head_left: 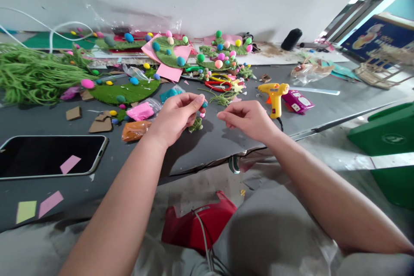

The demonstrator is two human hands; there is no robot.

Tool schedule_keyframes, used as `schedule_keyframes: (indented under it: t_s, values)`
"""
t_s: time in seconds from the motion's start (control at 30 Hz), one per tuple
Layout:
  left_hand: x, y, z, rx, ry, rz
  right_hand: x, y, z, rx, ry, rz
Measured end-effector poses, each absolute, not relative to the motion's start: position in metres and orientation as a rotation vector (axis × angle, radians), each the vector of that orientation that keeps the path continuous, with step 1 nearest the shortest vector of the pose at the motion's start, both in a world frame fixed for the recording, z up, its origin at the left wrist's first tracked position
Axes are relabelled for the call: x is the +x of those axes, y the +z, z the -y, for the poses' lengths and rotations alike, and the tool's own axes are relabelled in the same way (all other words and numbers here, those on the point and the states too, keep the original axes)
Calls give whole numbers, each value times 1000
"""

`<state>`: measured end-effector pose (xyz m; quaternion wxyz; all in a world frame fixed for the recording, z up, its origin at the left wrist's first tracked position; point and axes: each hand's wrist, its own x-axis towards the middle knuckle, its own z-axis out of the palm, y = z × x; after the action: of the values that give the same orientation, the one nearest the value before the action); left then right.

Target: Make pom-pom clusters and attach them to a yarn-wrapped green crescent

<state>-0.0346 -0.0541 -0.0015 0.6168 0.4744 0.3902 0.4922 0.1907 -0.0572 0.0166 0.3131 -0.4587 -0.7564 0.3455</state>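
My left hand [181, 114] pinches a small blue ball [205, 104] between thumb and fingertips. Just under its fingers is a little fuzzy green piece [196, 126] with a pink ball [202, 115] by it; whether that hand also holds it I cannot tell. My right hand [247, 117] is a short way to the right, its thumb and forefinger pressed together. Anything between those fingertips is too small to make out. Beyond the right hand a yellow hot glue gun [274, 98] rests on the grey table [181, 152]. Near my left wrist are an orange packet [134, 131] and a pink packet [141, 111].
Green fuzzy shapes with coloured balls [170, 54] line the back. Red-handled scissors [218, 85] lie before them. Green strands [35, 73] and a phone [51, 155] are at left, cardboard scraps [101, 125] between. A purple packet [299, 101] sits right; green bins [384, 131] stand beyond the edge.
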Motion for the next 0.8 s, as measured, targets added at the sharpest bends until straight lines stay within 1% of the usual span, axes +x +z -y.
schedule_keyframes:
  t_s: [0.1,0.17,0.27,0.4,0.47,0.6,0.73,0.8]
  values:
    - [-34,-2,55,1063,1139,-889,188,15,57,-1130,853,2011]
    - [-34,-1,55,1034,1157,-901,186,14,57,-1089,930,1987]
    - [-38,3,54,1010,1243,-925,184,14,53,-1157,1021,1984]
    - [-51,13,53,991,1425,-961,181,15,44,-1156,844,2061]
    - [-60,19,54,1003,1477,-968,179,17,38,-1108,890,2042]
    - [-74,32,60,1041,1482,-1001,173,18,29,-1175,1072,1980]
    - [-81,41,67,1054,1471,-993,171,15,27,-1124,976,2062]
    - [-84,44,70,1104,1434,-1037,171,13,28,-1069,1030,2049]
